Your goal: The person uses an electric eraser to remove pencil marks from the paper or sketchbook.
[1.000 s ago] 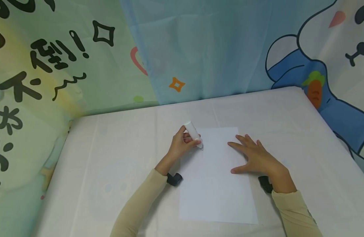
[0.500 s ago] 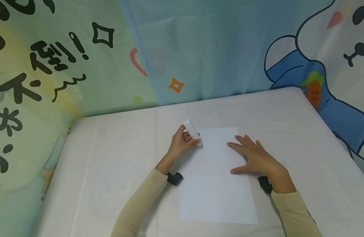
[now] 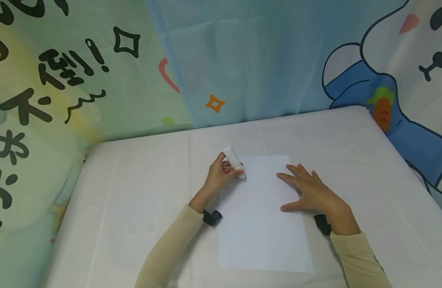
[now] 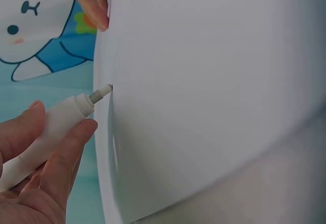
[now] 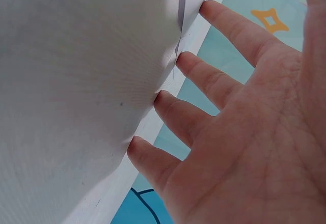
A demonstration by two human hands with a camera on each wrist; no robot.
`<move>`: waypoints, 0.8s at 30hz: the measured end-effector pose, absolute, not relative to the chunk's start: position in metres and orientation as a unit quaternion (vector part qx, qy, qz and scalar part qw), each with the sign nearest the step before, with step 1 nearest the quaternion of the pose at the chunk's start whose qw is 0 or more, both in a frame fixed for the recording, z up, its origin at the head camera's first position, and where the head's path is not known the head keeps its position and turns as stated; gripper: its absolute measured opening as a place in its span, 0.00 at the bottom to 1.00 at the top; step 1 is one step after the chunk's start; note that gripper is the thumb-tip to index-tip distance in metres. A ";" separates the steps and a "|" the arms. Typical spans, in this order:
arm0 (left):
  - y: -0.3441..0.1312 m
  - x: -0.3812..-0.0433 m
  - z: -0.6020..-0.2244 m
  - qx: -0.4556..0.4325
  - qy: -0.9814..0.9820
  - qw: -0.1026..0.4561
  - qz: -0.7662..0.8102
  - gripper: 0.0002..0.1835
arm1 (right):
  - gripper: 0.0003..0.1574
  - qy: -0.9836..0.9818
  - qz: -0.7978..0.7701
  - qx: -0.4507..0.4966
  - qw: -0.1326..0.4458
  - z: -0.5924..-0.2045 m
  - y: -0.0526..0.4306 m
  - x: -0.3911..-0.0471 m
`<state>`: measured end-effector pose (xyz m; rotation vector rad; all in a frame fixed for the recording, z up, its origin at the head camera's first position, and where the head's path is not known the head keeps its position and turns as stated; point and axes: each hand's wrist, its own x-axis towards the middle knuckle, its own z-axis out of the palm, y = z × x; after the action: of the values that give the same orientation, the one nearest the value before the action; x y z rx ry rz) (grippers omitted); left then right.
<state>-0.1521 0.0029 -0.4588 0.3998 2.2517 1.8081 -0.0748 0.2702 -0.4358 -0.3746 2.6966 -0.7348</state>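
A white sheet of paper (image 3: 264, 240) lies on the white-covered table. My left hand (image 3: 218, 176) grips a white correction pen (image 3: 232, 158) between thumb and fingers, over the paper's upper left part. The pen is tilted, its narrow tip pointing down at the sheet. In the left wrist view, the pen (image 4: 56, 124) has a grey metal neck and a pale tip right at the paper surface. My right hand (image 3: 311, 191) rests with spread fingers on the sheet's right side. In the right wrist view, several fingertips (image 5: 187, 61) press on the paper.
White cloth covers the table (image 3: 149, 176). Behind it hangs a printed curtain (image 3: 264, 60) with a cartoon animal, a carrot and dark lettering. A black wrist camera (image 3: 212, 218) sits by the left wrist, another black camera (image 3: 322, 225) by the right.
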 end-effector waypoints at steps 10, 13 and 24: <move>0.002 -0.147 -0.457 0.139 0.769 0.117 0.613 0.27 | 0.63 0.944 -0.254 -0.139 0.159 -0.439 0.271 -0.076; 0.002 -0.147 -0.457 0.141 0.769 0.120 0.612 0.27 | 0.63 0.945 -0.253 -0.138 0.158 -0.439 0.271 -0.076; 0.002 -0.147 -0.459 0.134 0.776 0.128 0.604 0.28 | 0.63 0.946 -0.251 -0.131 0.159 -0.438 0.270 -0.076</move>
<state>-0.1466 0.0015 -0.4589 0.3901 2.2565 1.7562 -0.0760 0.2698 -0.4380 -0.3755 2.7031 -0.7173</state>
